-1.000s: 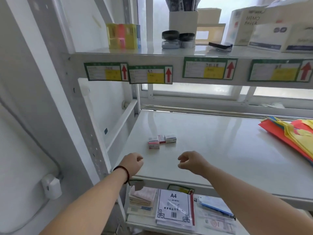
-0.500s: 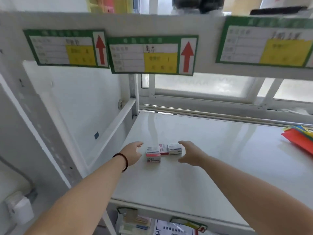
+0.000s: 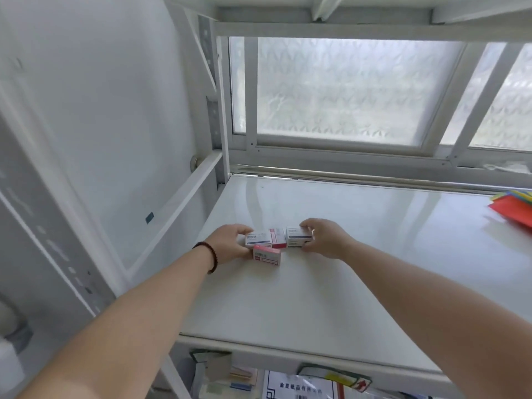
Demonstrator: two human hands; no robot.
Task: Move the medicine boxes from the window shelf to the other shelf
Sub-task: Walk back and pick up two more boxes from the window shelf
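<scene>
White window shelf (image 3: 331,269) carries four medicine boxes (image 3: 277,244) clustered near its left end. Left hand (image 3: 227,244) curls around the white-and-blue box (image 3: 257,239); right hand (image 3: 325,239) pinches the right-side box (image 3: 298,236). Recommended: squeeze inward evenly, gather the pink boxes (image 3: 266,255) between, then lift level.

Office storeroom: white metal shelving (image 3: 288,326) at frosted window (image 3: 345,90), paper stock (image 3: 299,388) below.

Four medicine boxes (image 3: 267,245) — two hands (image 3: 230,245), one bracelet (image 3: 209,256)
</scene>
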